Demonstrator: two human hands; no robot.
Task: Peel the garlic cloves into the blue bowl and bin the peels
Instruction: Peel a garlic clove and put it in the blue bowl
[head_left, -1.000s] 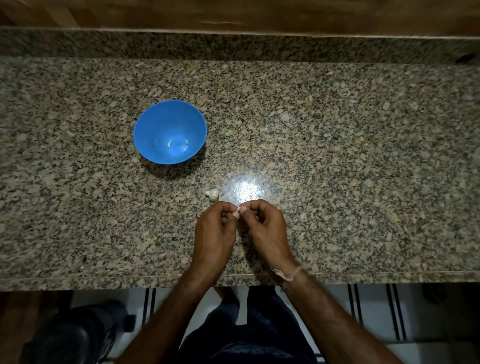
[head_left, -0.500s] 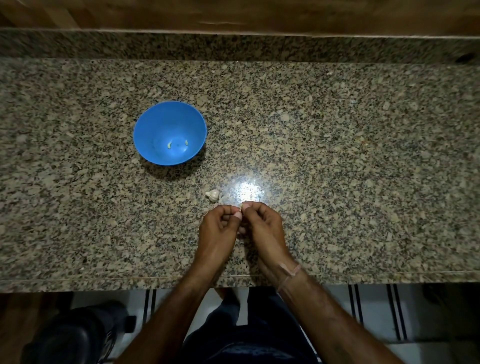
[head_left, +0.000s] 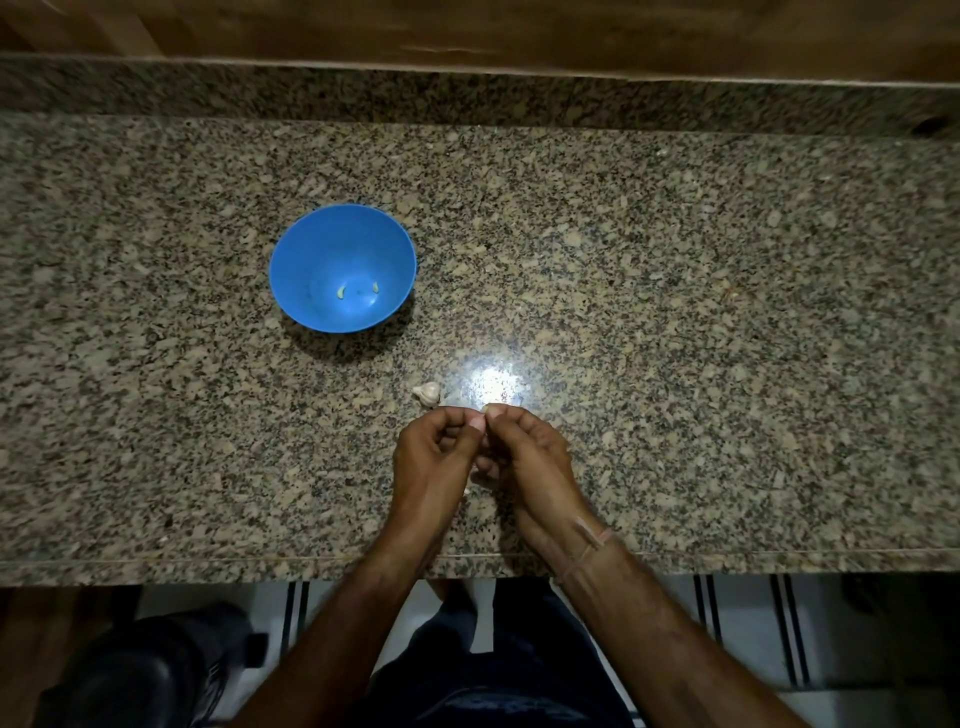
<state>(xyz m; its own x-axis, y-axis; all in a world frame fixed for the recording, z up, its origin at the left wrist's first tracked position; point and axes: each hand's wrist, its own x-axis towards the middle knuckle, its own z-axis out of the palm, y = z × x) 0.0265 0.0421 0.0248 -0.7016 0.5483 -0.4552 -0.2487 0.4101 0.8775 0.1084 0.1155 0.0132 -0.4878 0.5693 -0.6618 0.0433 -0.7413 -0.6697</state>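
While the left hand (head_left: 431, 457) and the right hand (head_left: 532, 457) meet over the speckled counter (head_left: 675, 312), their curled fingers pinch one tiny garlic clove (head_left: 485, 410) between them. Only a pale tip of it peeks out, so its skin is hard to see. The two hands touch at the fingertips. Just past them lies a white, lumpy garlic piece (head_left: 427, 393). Farther back on the left sits the blue bowl (head_left: 311, 249), with two small yellowish cloves (head_left: 340, 292) at the bottom.
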